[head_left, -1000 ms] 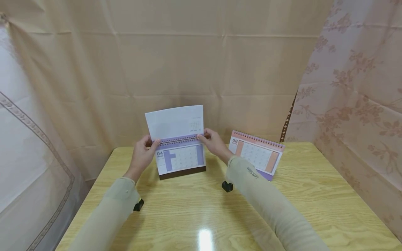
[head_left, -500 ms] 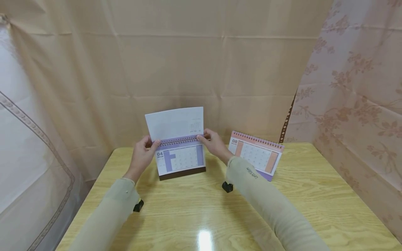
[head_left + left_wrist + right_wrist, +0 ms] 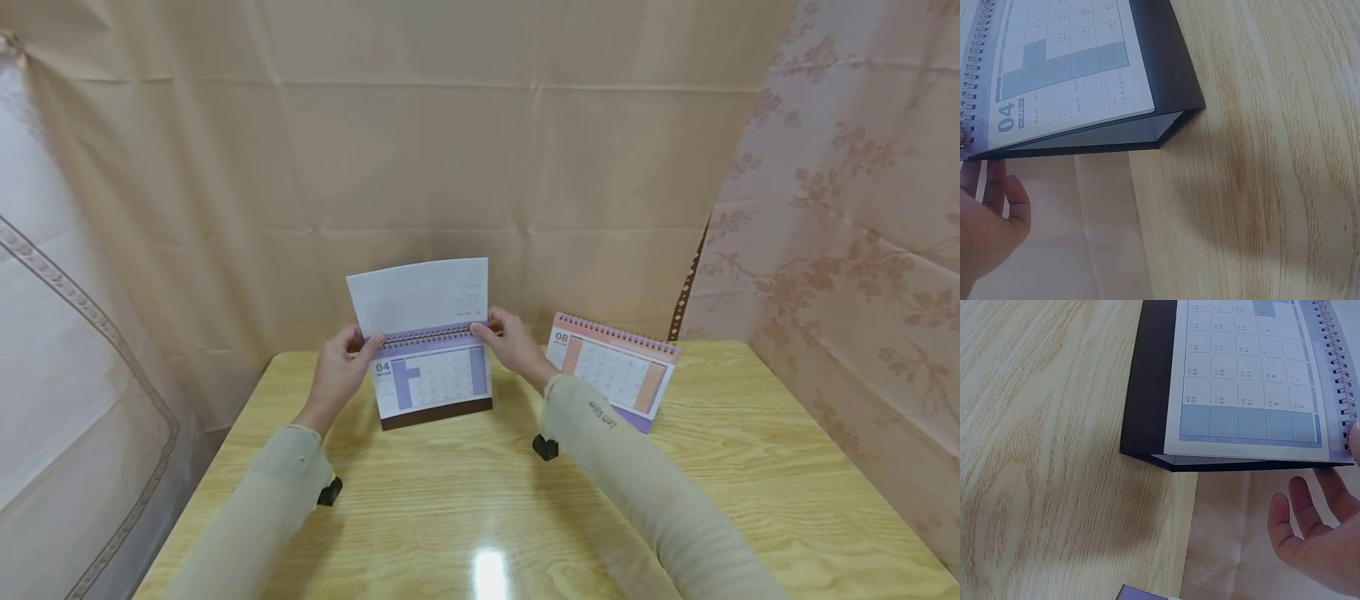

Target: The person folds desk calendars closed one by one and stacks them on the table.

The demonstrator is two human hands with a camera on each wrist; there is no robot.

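Observation:
A desk calendar [image 3: 442, 379] with a dark base stands at the back of the table, showing a purple page marked 04. One white sheet [image 3: 420, 292] stands up above its spiral binding, flipped over toward the back. My left hand [image 3: 341, 371] pinches the calendar's top left corner, thumb in front by the rings. At the top right corner my right hand [image 3: 513, 342] pinches it the same way. The left wrist view shows the calendar's open triangular side and the left fingers [image 3: 1016, 200] behind its edge. In the right wrist view, curled fingers [image 3: 1300, 512] lie behind the other end.
A second desk calendar [image 3: 611, 367], orange and marked 08, stands to the right on the wooden table [image 3: 420, 500], partly behind my right forearm. A beige curtain [image 3: 405, 167] hangs right behind the table, with a flowered cloth [image 3: 862, 250] at the right.
The upright white sheet has sunk slightly lower and bends a little at its top. Both hands keep their hold at the corners, and the calendar stays in place.

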